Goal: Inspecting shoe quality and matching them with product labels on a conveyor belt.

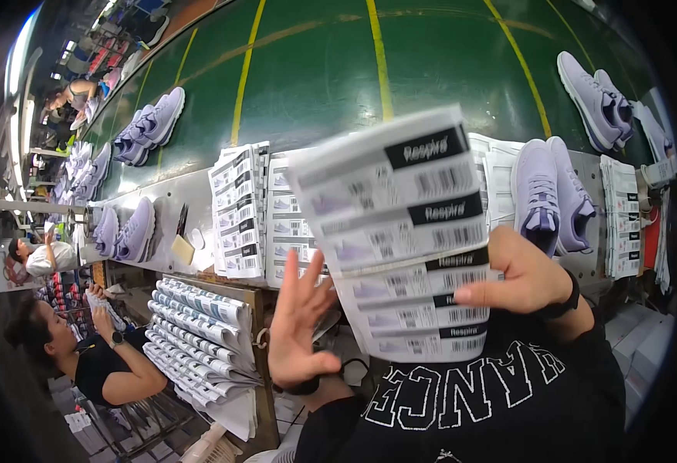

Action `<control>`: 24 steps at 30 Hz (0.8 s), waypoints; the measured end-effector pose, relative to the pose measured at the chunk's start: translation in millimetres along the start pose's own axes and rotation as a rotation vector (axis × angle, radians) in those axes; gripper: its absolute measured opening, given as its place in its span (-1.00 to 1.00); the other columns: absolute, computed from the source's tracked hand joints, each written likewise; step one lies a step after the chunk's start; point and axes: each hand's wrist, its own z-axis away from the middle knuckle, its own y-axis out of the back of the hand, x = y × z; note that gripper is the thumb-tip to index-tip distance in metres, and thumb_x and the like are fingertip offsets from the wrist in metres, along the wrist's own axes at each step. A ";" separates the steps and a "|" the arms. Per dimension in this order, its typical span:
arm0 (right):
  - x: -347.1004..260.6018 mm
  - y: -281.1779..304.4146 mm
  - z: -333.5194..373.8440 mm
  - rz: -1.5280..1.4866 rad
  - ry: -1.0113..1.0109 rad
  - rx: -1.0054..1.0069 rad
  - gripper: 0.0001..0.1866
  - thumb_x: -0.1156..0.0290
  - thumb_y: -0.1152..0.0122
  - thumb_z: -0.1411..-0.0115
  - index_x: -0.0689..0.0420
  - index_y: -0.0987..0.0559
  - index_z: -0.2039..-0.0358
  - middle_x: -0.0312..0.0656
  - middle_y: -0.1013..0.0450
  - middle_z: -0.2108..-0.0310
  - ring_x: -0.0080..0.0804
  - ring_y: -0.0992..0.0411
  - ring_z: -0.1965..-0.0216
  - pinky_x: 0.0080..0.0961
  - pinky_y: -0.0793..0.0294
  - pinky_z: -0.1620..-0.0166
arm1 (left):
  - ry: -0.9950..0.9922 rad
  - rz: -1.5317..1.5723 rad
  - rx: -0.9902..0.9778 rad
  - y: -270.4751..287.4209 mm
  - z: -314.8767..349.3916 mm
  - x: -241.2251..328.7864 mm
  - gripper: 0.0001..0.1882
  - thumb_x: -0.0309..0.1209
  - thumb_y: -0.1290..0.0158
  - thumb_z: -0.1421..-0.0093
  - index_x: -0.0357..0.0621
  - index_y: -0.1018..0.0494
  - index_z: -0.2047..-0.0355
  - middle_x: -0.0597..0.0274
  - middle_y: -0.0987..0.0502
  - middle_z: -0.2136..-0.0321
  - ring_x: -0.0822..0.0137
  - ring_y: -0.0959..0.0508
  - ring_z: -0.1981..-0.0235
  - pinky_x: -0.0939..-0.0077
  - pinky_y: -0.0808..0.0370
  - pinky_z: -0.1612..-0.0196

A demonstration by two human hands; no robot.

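Observation:
A stack of printed label sheets (400,231), white with black blocks, barcodes and small shoe pictures, is held up in front of me, creased across its middle. My right hand (520,278) grips its right edge, thumb on the front and the other fingers hidden behind. Beside the left edge, my left hand (300,324) is open with fingers spread, holding nothing. Behind the held sheets, more label sheets (279,181) lie on the metal ledge, next to another pile of label sheets (236,212). Right of them stands a pair of lilac sneakers (539,189).
A green conveyor belt (315,77) with yellow lines runs beyond the ledge (169,193), carrying lilac sneakers (153,123). Another label pile (620,216) lies at right. Folded sheets (199,339) fill a rack at lower left, near a seated co-worker (115,347). A yellow pad (182,249) lies on the ledge.

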 end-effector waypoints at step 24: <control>-23.2 31.4 57.8 1.032 0.493 0.980 -0.74 0.68 -0.29 0.17 0.34 -0.56 0.37 -0.13 -0.48 0.57 -0.27 -0.48 0.54 -0.49 -0.45 0.50 | -0.110 -0.409 0.079 -105.0 3.0 -13.1 -0.80 -0.70 -0.07 -0.09 -0.38 -0.31 0.29 -0.07 -0.55 0.36 0.48 -0.56 0.39 0.73 -0.45 0.35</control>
